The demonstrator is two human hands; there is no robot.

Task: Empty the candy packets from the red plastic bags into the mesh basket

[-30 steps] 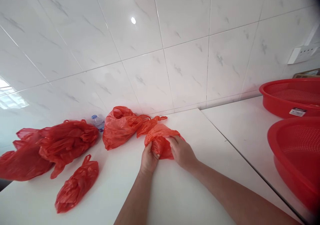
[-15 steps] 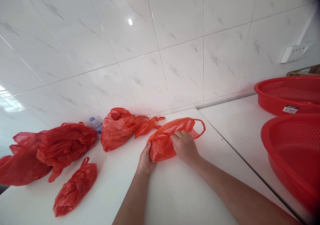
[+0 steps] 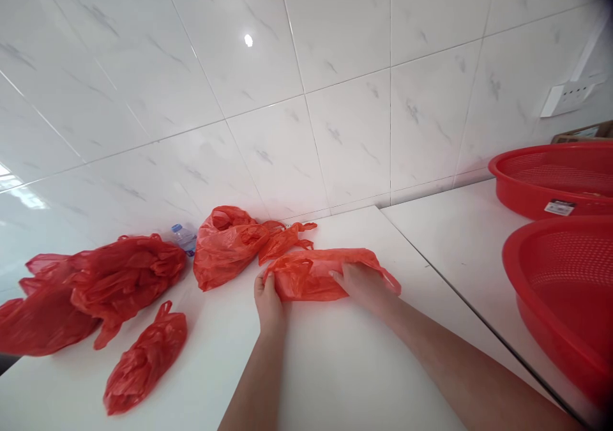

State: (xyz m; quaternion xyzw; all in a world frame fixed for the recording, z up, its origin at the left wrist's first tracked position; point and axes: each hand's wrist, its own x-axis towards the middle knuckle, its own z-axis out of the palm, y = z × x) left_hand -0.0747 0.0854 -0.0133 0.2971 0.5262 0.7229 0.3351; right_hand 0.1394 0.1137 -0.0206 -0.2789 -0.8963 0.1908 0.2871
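A thin red plastic bag (image 3: 311, 284) is stretched lengthwise just above or on the white table in front of me. My left hand (image 3: 268, 300) is closed on the bag's left end, thumb on the near side. Over the right half of the bag lies my right hand (image 3: 366, 284), its thumb pointing left and its other fingers partly hidden by the plastic. A handle loop of the bag sticks out to the right, past my right wrist. Crumpled plastic bunches in the bag's left half.
Behind lies a bulging red bag (image 3: 227, 246) with a smaller crumpled piece (image 3: 285, 242). To the left are a larger bag heap (image 3: 124, 278), a small folded bag (image 3: 146, 361) and a bottle (image 3: 183, 238). Red baskets (image 3: 531, 188) stand right, beyond the table seam (image 3: 450, 284). A tiled wall (image 3: 268, 156) rises behind.
My left hand has moved left and slightly up with the bag's end. The bag is drawn out longer and flatter, its handle loop lower. My right hand has shifted slightly right.
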